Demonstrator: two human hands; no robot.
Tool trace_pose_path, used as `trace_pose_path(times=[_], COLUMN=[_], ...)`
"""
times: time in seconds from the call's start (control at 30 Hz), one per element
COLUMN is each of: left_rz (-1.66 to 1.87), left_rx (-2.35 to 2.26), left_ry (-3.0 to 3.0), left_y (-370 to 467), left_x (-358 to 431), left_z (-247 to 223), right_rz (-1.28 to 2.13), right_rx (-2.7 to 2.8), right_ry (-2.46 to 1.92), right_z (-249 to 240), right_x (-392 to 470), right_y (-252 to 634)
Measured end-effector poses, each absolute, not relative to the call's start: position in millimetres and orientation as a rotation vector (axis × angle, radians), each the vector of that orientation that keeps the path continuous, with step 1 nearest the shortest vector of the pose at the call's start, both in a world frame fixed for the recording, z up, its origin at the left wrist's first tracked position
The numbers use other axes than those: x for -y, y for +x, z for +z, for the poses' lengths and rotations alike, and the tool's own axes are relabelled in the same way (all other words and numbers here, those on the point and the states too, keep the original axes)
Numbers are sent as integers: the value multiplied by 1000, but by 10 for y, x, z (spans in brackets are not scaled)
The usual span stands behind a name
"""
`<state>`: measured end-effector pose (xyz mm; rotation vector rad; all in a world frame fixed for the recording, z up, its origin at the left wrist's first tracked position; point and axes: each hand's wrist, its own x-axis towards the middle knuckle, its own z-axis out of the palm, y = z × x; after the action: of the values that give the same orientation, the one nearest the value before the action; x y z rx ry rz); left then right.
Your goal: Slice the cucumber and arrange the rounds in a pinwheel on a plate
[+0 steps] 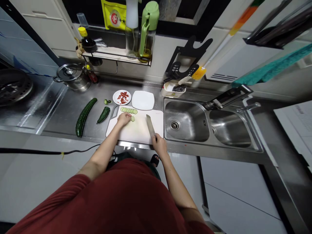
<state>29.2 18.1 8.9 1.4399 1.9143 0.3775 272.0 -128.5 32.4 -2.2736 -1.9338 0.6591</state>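
Note:
My right hand (pixel 159 145) is wrapped round the handle of a kitchen knife (pixel 150 125), whose blade points away from me over the right half of the white cutting board (pixel 141 133). At the board's left side, my left hand (pixel 124 119) is closed, its fingertips touching a round cucumber slice (pixel 133 119). Behind that hand, a row of overlapping cucumber slices (pixel 128 110) lies along the board's far edge. Left of the board are a short cut cucumber piece (pixel 103 115), a long whole cucumber (pixel 85 117) and small cucumber ends (pixel 106 101).
Beyond the board stand a white plate of chopped red pieces (pixel 123 97) and a bare white square plate (pixel 143 100). A double steel sink (pixel 186 118) adjoins on the right. A lidded pot (pixel 73 78) stands back left, below a shelf of bottles (pixel 147 32).

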Motion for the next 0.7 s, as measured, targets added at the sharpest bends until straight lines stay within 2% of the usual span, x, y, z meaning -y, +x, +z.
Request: trace_pose_path(times=[0.3,0.7], left_rz=[297,390], left_rx=[-1899,-1904], left_ry=[1518,1690], left_y=[139,91], left_x=[2,64], left_z=[125,23], right_rz=[757,779], right_rx=[2268,2397], right_ry=[-2192,-2167], right_z=[554,549], right_x=[1194,1140], right_y=[2388,2087])
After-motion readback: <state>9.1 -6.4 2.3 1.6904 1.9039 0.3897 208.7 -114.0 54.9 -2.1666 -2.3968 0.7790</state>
